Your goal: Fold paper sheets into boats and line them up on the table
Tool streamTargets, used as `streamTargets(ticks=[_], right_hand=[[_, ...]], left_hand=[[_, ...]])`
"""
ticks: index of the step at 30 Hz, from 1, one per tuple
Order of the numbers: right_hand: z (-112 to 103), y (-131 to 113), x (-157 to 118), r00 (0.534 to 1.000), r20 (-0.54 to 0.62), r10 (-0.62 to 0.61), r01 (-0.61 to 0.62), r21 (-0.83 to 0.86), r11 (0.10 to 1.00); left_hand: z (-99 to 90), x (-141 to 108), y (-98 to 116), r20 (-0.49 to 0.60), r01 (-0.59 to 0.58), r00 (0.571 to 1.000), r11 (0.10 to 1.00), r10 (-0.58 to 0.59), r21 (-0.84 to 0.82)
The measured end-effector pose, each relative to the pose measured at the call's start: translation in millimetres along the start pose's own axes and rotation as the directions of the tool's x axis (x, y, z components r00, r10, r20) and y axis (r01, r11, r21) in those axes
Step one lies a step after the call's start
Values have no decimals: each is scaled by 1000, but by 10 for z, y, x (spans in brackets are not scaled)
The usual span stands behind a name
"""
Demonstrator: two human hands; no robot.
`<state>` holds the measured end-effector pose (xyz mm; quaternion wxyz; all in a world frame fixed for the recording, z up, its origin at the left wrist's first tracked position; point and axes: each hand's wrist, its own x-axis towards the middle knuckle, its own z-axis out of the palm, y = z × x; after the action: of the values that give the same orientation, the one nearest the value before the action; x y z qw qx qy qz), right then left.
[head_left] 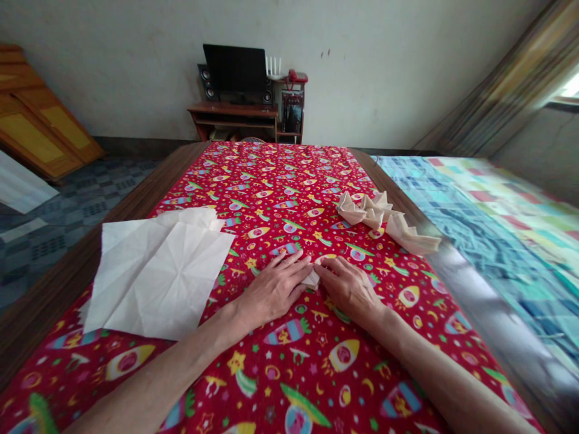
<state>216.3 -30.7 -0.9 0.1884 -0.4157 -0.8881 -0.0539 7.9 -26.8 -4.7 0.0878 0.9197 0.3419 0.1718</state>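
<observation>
My left hand [278,289] lies palm down with its fingers outstretched, their tips at the left side of a small folded paper [311,278] and the thumb near its lower edge. My right hand [346,286] has its fingers bent and touches the paper's other side; I cannot tell whether thumb and finger pinch it. The folded paper sits between my two hands, on the red patterned cloth [289,175] that covers the middle of the table [131,202].

To my left, overlapping white sheets [167,274] lie on the cloth, the top one creased in lines spreading from its centre. To my right, beyond my right hand, rest pleated paper pieces [366,211], their sides standing up in points; I cannot see down into their folds.

Against the far wall, the desk [235,108] holds a dark computer tower [292,111] in its right-hand compartment, with a red telephone [298,76] above and a black monitor [235,69] on the main top. At far left, the wooden cabinet [45,120] has its doors closed, so its contents are hidden from me.
</observation>
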Motion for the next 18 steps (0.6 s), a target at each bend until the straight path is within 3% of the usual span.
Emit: streamTargets(ticks=[4,10,14,18], right_hand=[[-9,31,-25,998,-17,-58,58,7,998],[-7,11,-61,997,-62,-47,51,53,997],[-5,25,-67,996,-62,-64,69,89,994],[51,79,-80,998,-64,18,0,274,962]], left_hand=[[-15,-36,-6,-9,-4,1000,1000,5,21],[3,-76,19,-226,25,973,995,-45,-92],[36,-101,14,-231,15,972,993,-42,-119],[46,-93,1,-249,59,963,980,-106,-189]])
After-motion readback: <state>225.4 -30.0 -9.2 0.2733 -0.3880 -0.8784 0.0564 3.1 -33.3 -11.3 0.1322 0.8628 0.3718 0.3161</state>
